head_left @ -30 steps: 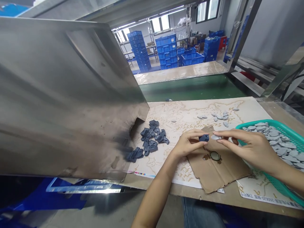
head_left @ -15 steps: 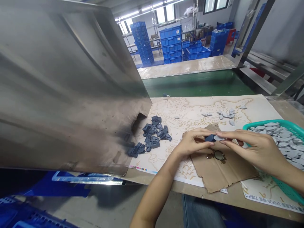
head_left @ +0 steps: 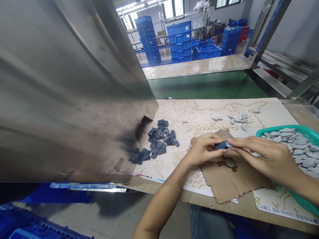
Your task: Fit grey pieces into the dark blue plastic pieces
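Gripped blue part (head_left: 220, 145) in left hand (head_left: 204, 151). Pinched gray piece (head_left: 229, 144) against it in right hand (head_left: 264, 159), above cardboard (head_left: 231, 182).

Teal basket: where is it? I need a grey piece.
The teal basket sits at the right of the head view, just beyond the right hand, beside the cardboard.

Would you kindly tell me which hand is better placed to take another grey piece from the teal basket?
Probably the right hand: it lies beside the teal basket, while the left hand is farther off, gripping the dark blue part, though the right hand pinches a grey piece.
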Demonstrator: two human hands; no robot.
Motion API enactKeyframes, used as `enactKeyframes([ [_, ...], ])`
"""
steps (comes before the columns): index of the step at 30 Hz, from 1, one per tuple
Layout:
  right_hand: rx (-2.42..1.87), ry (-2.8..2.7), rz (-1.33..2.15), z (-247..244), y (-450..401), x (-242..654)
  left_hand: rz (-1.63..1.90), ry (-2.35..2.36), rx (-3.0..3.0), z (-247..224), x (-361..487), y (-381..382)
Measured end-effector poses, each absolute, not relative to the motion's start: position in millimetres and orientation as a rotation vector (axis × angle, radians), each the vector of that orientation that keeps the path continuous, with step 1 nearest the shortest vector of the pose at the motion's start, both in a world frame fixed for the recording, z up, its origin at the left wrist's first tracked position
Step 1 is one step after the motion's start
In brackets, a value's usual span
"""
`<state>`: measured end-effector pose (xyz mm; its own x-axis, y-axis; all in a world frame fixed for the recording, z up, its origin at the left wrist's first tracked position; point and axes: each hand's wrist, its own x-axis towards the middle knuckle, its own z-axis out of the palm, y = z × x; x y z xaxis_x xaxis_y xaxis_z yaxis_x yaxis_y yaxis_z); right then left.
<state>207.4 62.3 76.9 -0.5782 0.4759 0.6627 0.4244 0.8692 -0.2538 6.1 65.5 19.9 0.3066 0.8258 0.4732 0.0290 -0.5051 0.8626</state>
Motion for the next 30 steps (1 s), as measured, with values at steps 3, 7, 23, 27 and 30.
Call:
enactKeyframes([
  [3,-0.587,-2.262,-0.01,71,65,206,1.352,0.769,1.865,14,8,68],
  [7,-0.591,-2.266,0.017,63,71,207,1.311,0.8,1.887,9,10,70],
  [23,-0.863,-2.201,0.198,40,78,206,1.116,0.609,0.834,19,3,73],
  [27,-0.843,-2.245,0.092,47,76,214,1.1,0.549,0.774,18,7,75],
  [30,-0.871,-2.266,0.055,47,75,220,1.023,0.627,0.872,16,10,74],
])
